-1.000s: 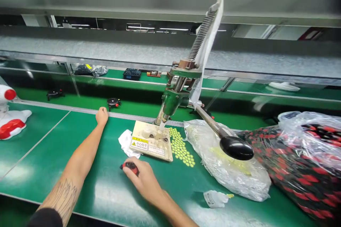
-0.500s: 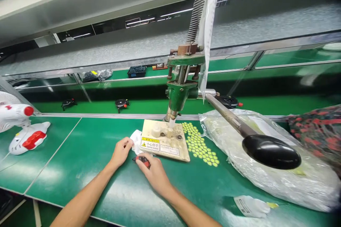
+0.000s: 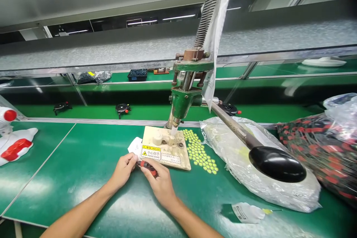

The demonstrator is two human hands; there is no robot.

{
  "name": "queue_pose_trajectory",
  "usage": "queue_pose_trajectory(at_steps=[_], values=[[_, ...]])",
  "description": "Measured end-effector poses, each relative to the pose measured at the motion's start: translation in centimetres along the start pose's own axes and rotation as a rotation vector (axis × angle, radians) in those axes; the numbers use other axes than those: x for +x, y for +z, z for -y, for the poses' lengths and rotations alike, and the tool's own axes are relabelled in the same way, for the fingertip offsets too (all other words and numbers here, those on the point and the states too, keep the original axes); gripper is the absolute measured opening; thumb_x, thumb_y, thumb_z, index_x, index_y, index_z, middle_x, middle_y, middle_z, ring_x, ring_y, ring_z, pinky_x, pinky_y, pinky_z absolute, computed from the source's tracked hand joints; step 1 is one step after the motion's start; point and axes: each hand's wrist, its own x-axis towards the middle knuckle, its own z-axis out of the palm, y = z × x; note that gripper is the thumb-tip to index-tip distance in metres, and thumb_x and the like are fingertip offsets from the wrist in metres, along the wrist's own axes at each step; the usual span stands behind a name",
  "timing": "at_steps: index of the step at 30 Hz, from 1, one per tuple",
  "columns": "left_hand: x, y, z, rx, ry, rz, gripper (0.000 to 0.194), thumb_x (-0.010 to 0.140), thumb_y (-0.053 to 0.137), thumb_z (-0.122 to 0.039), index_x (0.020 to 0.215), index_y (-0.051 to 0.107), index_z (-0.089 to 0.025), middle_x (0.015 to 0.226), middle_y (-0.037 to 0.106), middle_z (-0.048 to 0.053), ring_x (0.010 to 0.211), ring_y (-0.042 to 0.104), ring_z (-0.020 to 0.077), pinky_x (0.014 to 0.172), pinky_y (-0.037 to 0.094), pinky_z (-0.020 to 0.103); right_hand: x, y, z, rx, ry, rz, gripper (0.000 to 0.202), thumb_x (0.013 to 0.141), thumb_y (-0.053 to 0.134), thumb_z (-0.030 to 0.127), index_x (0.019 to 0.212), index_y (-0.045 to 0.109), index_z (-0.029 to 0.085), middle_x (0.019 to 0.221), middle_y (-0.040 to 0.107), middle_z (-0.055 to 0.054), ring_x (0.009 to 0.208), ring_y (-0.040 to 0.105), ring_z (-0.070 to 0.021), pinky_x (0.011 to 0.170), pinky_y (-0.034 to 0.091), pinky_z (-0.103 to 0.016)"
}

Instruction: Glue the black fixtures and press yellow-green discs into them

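A small white piece, seemingly paper or cloth (image 3: 135,145), lies against the left edge of the press's base plate (image 3: 184,160). My left hand (image 3: 122,171) is closed, with thumb and forefinger pinching the near edge of this piece. My right hand (image 3: 160,184) is wrapped round a red-and-black tool (image 3: 147,167), whose dark tip points left and reaches the left fingertips. What kind of tool it is I cannot make out. Behind both hands stands the green hand press (image 3: 181,104), its plate bearing a yellow warning label.
Several small yellow-green discs (image 3: 199,152) lie right of the plate. The press lever's black knob (image 3: 277,163) overhangs a clear plastic bag (image 3: 240,167). A white bottle (image 3: 248,212) lies near the front right. A red-and-white fan base (image 3: 16,147) stands at left.
The view has shifted slightly to the right. My hands have drawn closer together, and the tool's tip now meets the left fingertips. The white piece appears flatter.
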Motion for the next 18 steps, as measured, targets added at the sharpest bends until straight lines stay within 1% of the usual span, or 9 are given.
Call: queue_pose_trajectory(at_steps=[4, 7, 9, 11, 13, 15, 18], values=[[0.03, 0.23, 0.07, -0.044, -0.052, 0.054, 0.069, 0.080, 0.057, -0.090, 0.068, 0.048, -0.022, 0.055, 0.023, -0.009, 0.051, 0.018, 0.0098, 0.049, 0.019, 0.026, 0.39, -0.14, -0.14, 0.008, 0.043, 0.006, 0.020, 0.100, 0.068, 0.035, 0.113, 0.076, 0.023, 0.107, 0.079, -0.006, 0.098, 0.074, -0.0227, 0.092, 0.056, -0.032], [0.08, 0.07, -0.02, -0.056, -0.047, 0.030, 0.068, 0.080, 0.059, -0.088, 0.070, 0.051, -0.021, 0.055, 0.025, -0.009, 0.050, 0.019, 0.0098, 0.049, 0.019, 0.026, 0.38, -0.16, -0.16, -0.015, 0.086, 0.041, 0.018, 0.099, 0.066, 0.035, 0.108, 0.074, 0.022, 0.101, 0.078, -0.004, 0.091, 0.072, -0.0204, 0.086, 0.053, -0.029], [0.13, -0.08, -0.13, -0.054, -0.025, -0.006, 0.067, 0.079, 0.065, -0.085, 0.068, 0.054, -0.020, 0.055, 0.031, -0.007, 0.051, 0.024, 0.0105, 0.051, 0.021, 0.026, 0.27, -0.17, -0.21, -0.041, 0.130, 0.063, 0.016, 0.098, 0.065, 0.034, 0.104, 0.072, 0.021, 0.095, 0.076, -0.002, 0.086, 0.069, -0.0187, 0.081, 0.050, -0.028], [0.08, -0.21, -0.26, -0.034, 0.013, -0.054, 0.065, 0.078, 0.070, -0.081, 0.065, 0.058, -0.019, 0.057, 0.040, -0.004, 0.055, 0.033, 0.0122, 0.054, 0.027, 0.026, 0.12, -0.16, -0.26, -0.057, 0.175, 0.088, 0.016, 0.098, 0.064, 0.035, 0.102, 0.071, 0.021, 0.092, 0.075, -0.001, 0.082, 0.066, -0.0175, 0.078, 0.048, -0.027], [-0.13, -0.29, -0.36, 0.014, 0.068, -0.103, 0.060, 0.081, 0.071, -0.076, 0.066, 0.062, -0.018, 0.061, 0.051, -0.001, 0.060, 0.043, 0.0144, 0.059, 0.035, 0.027, -0.05, -0.12, -0.29, -0.064, 0.206, 0.118, 0.016, 0.097, 0.064, 0.035, 0.102, 0.070, 0.021, 0.092, 0.074, -0.001, 0.082, 0.064, -0.0172, 0.078, 0.046, -0.027], [-0.43, -0.32, -0.39, 0.068, 0.124, -0.126, 0.055, 0.087, 0.069, -0.069, 0.069, 0.066, -0.017, 0.066, 0.060, 0.002, 0.063, 0.050, 0.0160, 0.063, 0.040, 0.027, -0.25, 0.00, -0.34, -0.077, 0.222, 0.150, 0.016, 0.096, 0.065, 0.035, 0.104, 0.071, 0.021, 0.092, 0.074, -0.001, 0.081, 0.063, -0.0171, 0.078, 0.045, -0.027], [-0.78, -0.30, -0.39, 0.105, 0.169, -0.126, 0.048, 0.092, 0.068, -0.061, 0.073, 0.069, -0.017, 0.068, 0.065, 0.003, 0.064, 0.054, 0.0158, 0.064, 0.043, 0.026, -0.54, 0.22, -0.47, -0.103, 0.229, 0.184, 0.015, 0.095, 0.066, 0.034, 0.102, 0.070, 0.021, 0.088, 0.072, -0.001, 0.076, 0.060, -0.0169, 0.075, 0.043, -0.027]])
